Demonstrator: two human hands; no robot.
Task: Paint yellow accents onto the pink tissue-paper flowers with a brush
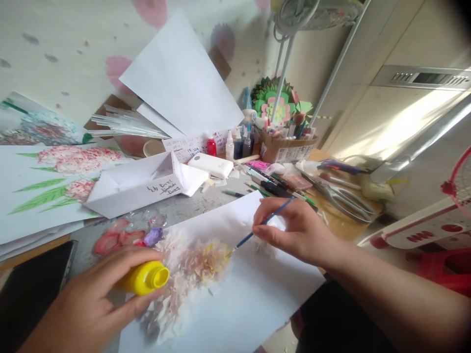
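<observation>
Across the lower centre of the frame: white sheet (243,299), large, lying slantwise on the worktop and bearing the work. Painted sheets (55,181), left of the frame, pink blooms and green leaves, close enough to the wet colours that a splash could mark them. Left hand (84,304), lower left, fingers curled round a yellow bottle (145,278), thumb over the top, grip closed. Right hand (294,230), centre right, thumb and forefingers pinched tight on a brush (257,228), other fingers folded under. Paper flower (191,264), pale pink, frilled, yellow-tinged at the middle, resting on the white sheet between the two hands. The yellow bottle is uncapped and tipped nearly flat, with its mouth just beside the petals; judged the chief risk, since a squeeze or further tilt could flood thin paper and soak the sheet below. Colour blobs (125,238), pink and purple, just above the left hand; a knuckle could drag through them. The brush is thin and blue-handled, its tip touching the flower's yellow middle; too much pressure could tear or flatten the frills.
</observation>
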